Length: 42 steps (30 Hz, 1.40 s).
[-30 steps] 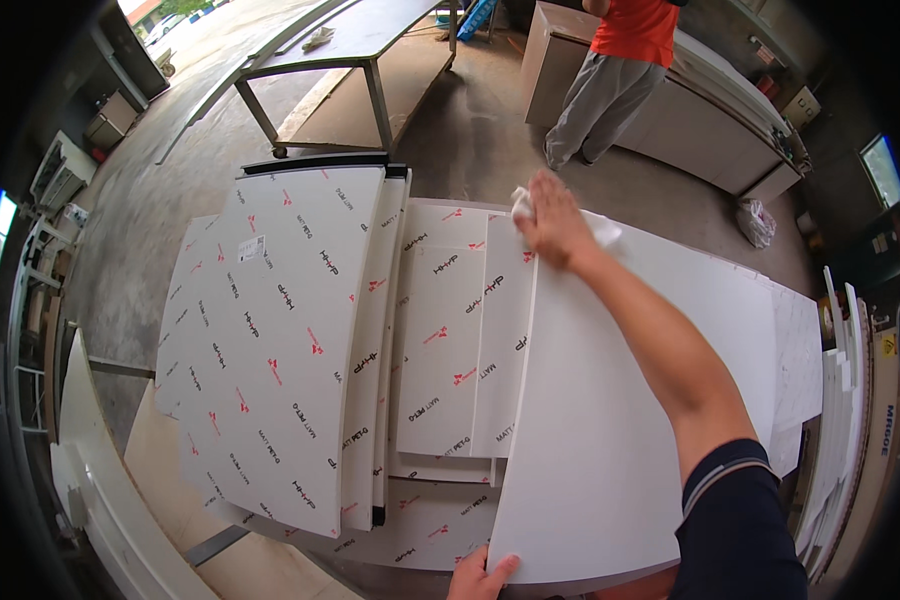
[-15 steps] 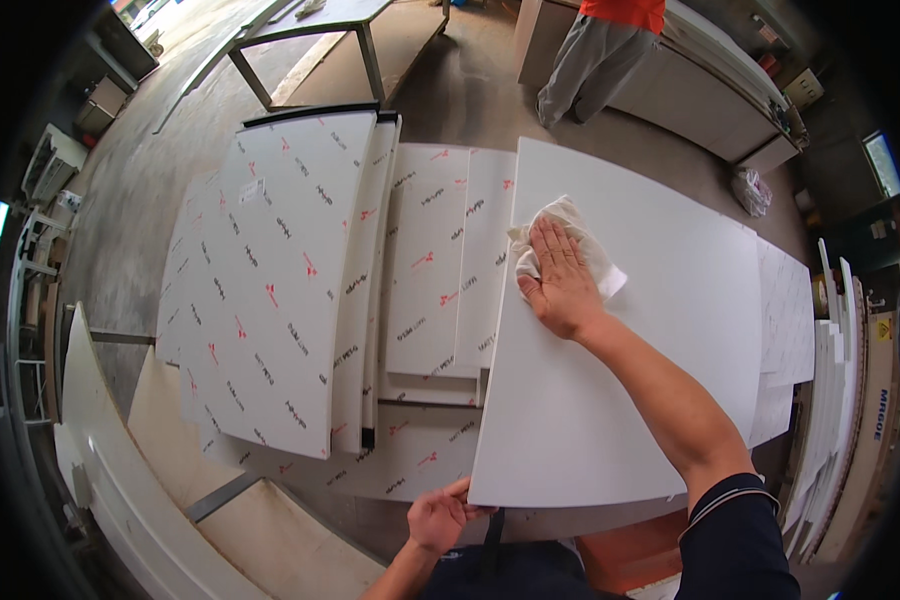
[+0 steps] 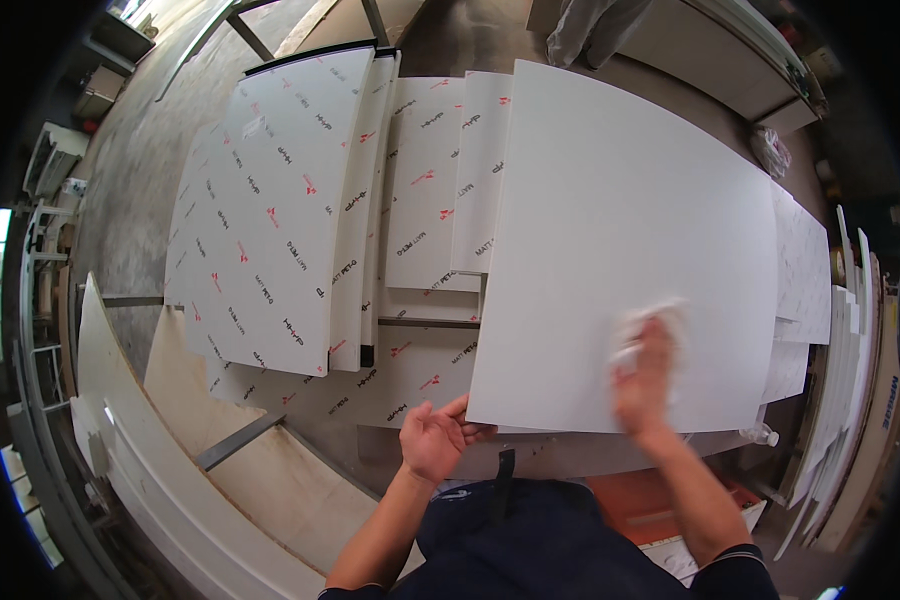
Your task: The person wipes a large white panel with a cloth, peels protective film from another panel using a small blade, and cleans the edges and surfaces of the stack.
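Observation:
A large plain white panel (image 3: pixel 610 210) lies on top of other boards in front of me. My right hand (image 3: pixel 642 395), smeared by motion, presses a crumpled white cloth (image 3: pixel 660 328) onto the panel near its close edge. My left hand (image 3: pixel 432 442) is at the panel's near left corner, its fingers curled under the edge and its thumb clear of the surface. The panel hides part of those fingers.
A stack of film-covered printed panels (image 3: pixel 280 210) stands to the left, with more printed boards (image 3: pixel 425 190) between. Long pale boards (image 3: pixel 150 450) lie at lower left. White strips (image 3: pixel 835 390) lean at right. A person's grey trousers (image 3: pixel 590 30) show at the far side.
My right hand has swept the cloth from the panel's far left part toward me and rightward. My left hand stays at the corner. The view has tilted down, so things sit higher.

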Each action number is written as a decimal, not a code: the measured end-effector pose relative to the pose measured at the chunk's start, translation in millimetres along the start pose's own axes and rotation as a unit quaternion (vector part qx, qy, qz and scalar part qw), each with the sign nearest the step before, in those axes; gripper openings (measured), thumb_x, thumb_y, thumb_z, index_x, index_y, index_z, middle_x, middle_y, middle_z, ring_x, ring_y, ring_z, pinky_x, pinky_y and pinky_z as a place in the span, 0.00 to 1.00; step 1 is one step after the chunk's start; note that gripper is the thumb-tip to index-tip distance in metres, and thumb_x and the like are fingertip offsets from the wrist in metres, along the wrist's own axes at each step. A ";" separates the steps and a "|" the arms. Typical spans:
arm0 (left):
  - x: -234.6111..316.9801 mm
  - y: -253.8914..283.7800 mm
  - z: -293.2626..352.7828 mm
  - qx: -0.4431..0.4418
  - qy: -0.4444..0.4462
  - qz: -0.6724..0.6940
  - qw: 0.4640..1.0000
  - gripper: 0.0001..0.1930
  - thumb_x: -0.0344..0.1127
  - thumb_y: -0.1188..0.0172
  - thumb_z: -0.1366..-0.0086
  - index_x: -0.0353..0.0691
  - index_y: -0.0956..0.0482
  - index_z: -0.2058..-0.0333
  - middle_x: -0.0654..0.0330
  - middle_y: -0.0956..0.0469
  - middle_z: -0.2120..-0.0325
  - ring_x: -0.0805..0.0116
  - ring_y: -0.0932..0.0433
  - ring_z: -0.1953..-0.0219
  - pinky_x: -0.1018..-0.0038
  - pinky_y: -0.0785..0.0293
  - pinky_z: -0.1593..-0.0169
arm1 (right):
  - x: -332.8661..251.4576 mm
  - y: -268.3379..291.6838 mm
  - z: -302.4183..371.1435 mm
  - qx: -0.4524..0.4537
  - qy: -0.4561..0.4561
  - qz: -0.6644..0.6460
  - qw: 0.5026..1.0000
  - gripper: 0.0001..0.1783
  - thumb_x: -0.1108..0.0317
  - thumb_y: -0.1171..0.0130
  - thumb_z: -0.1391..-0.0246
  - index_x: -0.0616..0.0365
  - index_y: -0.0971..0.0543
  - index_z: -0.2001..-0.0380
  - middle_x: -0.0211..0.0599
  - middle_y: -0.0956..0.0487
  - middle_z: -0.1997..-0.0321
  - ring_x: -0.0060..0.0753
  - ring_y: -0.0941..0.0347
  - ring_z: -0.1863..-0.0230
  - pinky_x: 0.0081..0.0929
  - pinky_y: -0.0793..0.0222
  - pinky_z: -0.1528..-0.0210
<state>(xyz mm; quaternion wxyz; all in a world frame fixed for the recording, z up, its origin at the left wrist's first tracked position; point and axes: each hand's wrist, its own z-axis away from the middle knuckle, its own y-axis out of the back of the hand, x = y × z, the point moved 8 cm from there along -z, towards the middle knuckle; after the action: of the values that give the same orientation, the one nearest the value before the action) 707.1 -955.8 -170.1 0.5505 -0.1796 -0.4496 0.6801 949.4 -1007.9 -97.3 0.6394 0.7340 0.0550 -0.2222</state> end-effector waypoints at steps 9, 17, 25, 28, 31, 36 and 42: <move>6.8 13.9 3.8 0.054 -0.043 -0.020 0.997 0.37 0.60 0.60 0.42 0.28 0.30 0.51 0.49 0.23 0.59 0.56 0.24 0.58 0.57 0.32 0.49 | -13.2 -4.1 54.0 -0.008 -0.014 -0.041 0.999 0.40 0.61 0.42 0.54 0.65 0.40 0.39 0.53 0.42 0.34 0.50 0.45 0.34 0.44 0.50 0.34; 12.9 6.3 -19.0 0.212 -0.034 -0.298 0.930 0.28 0.58 0.61 0.35 0.39 0.29 0.52 0.59 0.22 0.62 0.59 0.22 0.63 0.62 0.26 0.63 | 141.5 68.5 126.4 0.116 -0.201 0.087 0.969 0.34 0.64 0.52 0.47 0.68 0.44 0.39 0.55 0.46 0.33 0.54 0.55 0.30 0.44 0.62 0.30; 23.3 -6.5 -33.4 0.263 -0.017 -0.371 0.891 0.25 0.51 0.50 0.34 0.35 0.30 0.50 0.58 0.24 0.58 0.62 0.25 0.58 0.66 0.30 0.58 | 215.3 97.8 159.4 0.138 -0.284 0.058 0.947 0.37 0.61 0.50 0.47 0.68 0.46 0.37 0.54 0.47 0.32 0.50 0.54 0.30 0.40 0.60 0.30; 23.8 -7.7 -36.5 0.286 -0.057 -0.401 0.868 0.26 0.50 0.51 0.34 0.34 0.31 0.47 0.56 0.25 0.55 0.61 0.27 0.54 0.65 0.33 0.49 | 276.1 133.9 197.8 0.118 -0.359 0.121 0.918 0.37 0.57 0.54 0.45 0.71 0.46 0.38 0.55 0.49 0.31 0.53 0.57 0.30 0.45 0.66 0.30; 27.2 -7.8 -30.1 0.311 -0.103 -0.390 0.860 0.25 0.49 0.50 0.35 0.31 0.28 0.51 0.54 0.23 0.59 0.59 0.26 0.58 0.67 0.31 0.54 | 232.9 122.2 169.2 0.032 -0.226 0.075 0.971 0.37 0.53 0.55 0.45 0.69 0.42 0.39 0.53 0.47 0.32 0.50 0.55 0.30 0.45 0.67 0.30; 41.1 15.5 -12.2 0.376 -0.048 -0.404 0.833 0.25 0.51 0.50 0.35 0.34 0.28 0.52 0.57 0.23 0.66 0.61 0.24 0.68 0.69 0.26 0.67 | 306.0 145.4 58.5 0.005 -0.084 0.076 0.994 0.36 0.53 0.54 0.45 0.66 0.41 0.39 0.51 0.47 0.32 0.47 0.54 0.30 0.41 0.66 0.29; 52.6 50.7 9.4 0.464 0.040 -0.419 0.779 0.23 0.51 0.51 0.34 0.35 0.29 0.52 0.59 0.25 0.65 0.64 0.25 0.64 0.67 0.27 0.65 | 448.0 156.7 -153.3 0.058 -0.120 0.124 0.983 0.36 0.50 0.64 0.41 0.63 0.47 0.35 0.44 0.52 0.29 0.39 0.62 0.27 0.35 0.68 0.28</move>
<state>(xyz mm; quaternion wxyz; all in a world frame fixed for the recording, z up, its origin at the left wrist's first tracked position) 653.0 -911.3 -193.0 0.8155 0.2767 -0.0880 0.5007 1446.9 -979.0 -118.9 0.6203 0.7390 -0.1263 -0.2308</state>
